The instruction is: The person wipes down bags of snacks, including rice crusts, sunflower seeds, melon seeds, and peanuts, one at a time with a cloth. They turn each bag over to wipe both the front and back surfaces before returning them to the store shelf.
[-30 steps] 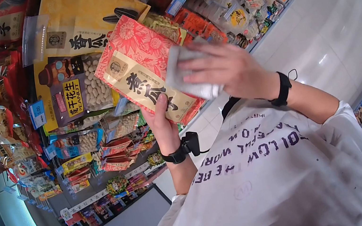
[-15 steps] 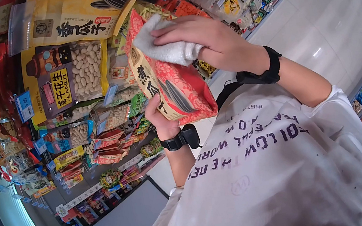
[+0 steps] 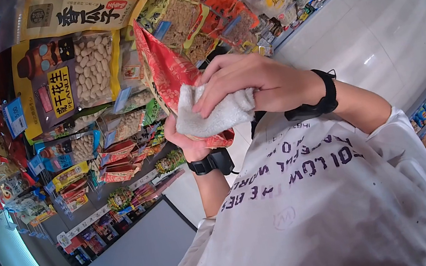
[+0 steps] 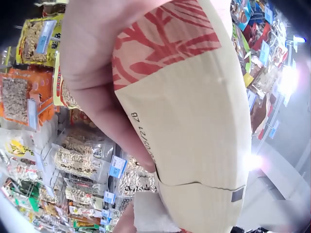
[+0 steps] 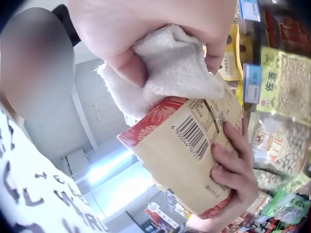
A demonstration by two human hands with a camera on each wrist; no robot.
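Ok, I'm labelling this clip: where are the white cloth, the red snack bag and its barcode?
white cloth (image 3: 216, 115): head view, middle of the towel.
red snack bag (image 3: 166, 70): head view, red upper part.
barcode (image 5: 193, 138): right wrist view, stripes on the bag's back.

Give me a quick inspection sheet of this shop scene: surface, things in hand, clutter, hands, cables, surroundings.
Surface: nothing seen; the work is held in the air, in front of the shelves.
Job's things: red and tan snack bag held edge-on to the head camera, its barcode side visible from the right wrist; white cloth pressed against it.
Clutter: peanut bag, yellow seed bag and many smaller packs with price tags on the racks.
Hands: left hand grips the bag's lower end; right hand holds the cloth under its fingers.
Cables: nothing seen; black bands on both wrists.
Surroundings: pale tiled aisle floor; further shelves at right.
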